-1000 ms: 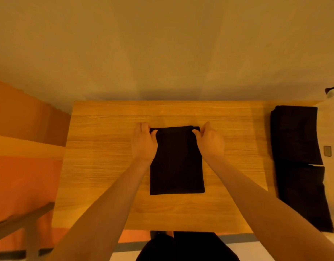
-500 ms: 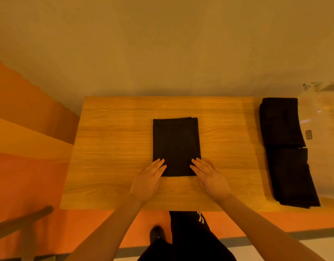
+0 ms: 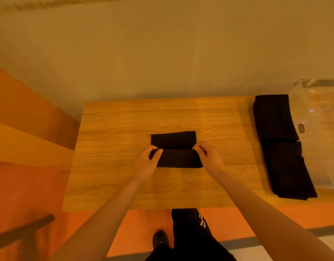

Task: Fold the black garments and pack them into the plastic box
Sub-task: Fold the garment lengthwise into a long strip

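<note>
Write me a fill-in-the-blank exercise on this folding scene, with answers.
1. Both hands pinch the near flap of the ___ garment at the table's middle.
2. The left hand holds the flap's ___ corner.
3. Two folded garments lie at the table's ___ edge.

Answers: black; left; right

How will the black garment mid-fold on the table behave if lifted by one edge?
Likely floppy: the black garment bends over itself where the left hand and right hand pinch its corners. Probably light, since fingertips alone raise the flap. Lifted by one edge, the fold would likely fall open.
</note>
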`<action>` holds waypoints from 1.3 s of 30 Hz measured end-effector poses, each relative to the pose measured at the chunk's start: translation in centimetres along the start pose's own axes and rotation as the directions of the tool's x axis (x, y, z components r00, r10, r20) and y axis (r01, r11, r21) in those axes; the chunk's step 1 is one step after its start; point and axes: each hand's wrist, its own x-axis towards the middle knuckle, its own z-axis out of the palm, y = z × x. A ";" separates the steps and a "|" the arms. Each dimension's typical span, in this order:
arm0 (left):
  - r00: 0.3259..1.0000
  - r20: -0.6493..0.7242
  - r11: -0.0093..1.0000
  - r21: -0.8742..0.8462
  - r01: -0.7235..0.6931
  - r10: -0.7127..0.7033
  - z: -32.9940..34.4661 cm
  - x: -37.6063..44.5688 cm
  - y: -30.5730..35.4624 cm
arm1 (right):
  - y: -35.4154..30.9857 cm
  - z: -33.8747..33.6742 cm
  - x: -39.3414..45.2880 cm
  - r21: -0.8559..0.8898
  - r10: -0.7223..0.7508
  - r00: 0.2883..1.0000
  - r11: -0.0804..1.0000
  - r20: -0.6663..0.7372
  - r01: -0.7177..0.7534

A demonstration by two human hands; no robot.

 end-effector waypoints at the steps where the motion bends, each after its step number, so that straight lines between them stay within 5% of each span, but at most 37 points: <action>1: 0.999 -0.035 1.000 -0.010 0.024 -0.025 0.4 0.9 0.0 | -0.3 0.1 0.9 0.020 0.008 1.000 1.000 -0.018 -0.008; 5: 0.976 -0.196 0.994 -0.069 0.087 -0.099 1.6 3.9 0.4 | -1.1 0.3 4.3 0.118 0.069 0.997 0.990 0.041 -0.074; 10: 0.958 -0.225 0.984 -0.038 0.175 -0.179 2.0 7.2 0.0 | -0.2 0.1 7.3 0.145 0.115 0.991 0.982 0.065 -0.123; 20: 0.869 -0.473 0.961 0.140 0.238 -0.146 2.9 7.9 -0.9 | 0.2 2.2 8.5 -0.344 0.045 0.988 0.934 -0.149 -0.094; 23: 0.831 -0.526 0.963 0.079 0.258 -0.180 2.5 7.6 -0.6 | 0.3 2.0 8.5 -0.565 -0.260 0.955 0.814 -0.147 0.135; 26: 0.809 -0.576 0.973 0.095 0.213 -0.121 2.7 5.9 -0.2 | 1.2 2.4 7.9 -0.676 -0.498 0.856 0.585 0.137 0.449; 29: 0.828 -0.548 0.965 0.135 0.226 -0.117 4.0 3.2 0.1 | 2.1 2.8 6.4 -0.710 -0.323 0.904 0.564 0.280 0.422; 31: 0.775 -0.480 0.908 -0.140 0.395 -0.411 5.0 1.8 -0.3 | 2.6 2.7 4.9 -0.752 -0.156 0.959 0.596 0.237 0.283; 33: 0.692 -0.246 0.710 -0.459 0.534 -0.679 5.8 1.1 -0.8 | 3.0 2.9 3.2 -0.780 -0.063 0.986 0.605 0.154 0.161; 35: 0.738 -0.055 0.658 -0.500 0.562 -0.672 6.3 1.1 -1.0 | 3.0 3.2 1.7 -0.773 -0.031 0.990 0.621 0.136 0.125; 39: 0.806 0.042 0.629 -0.602 0.492 -0.590 6.6 3.2 0.9 | 2.5 3.6 -0.6 -0.773 0.089 0.993 0.634 0.075 0.002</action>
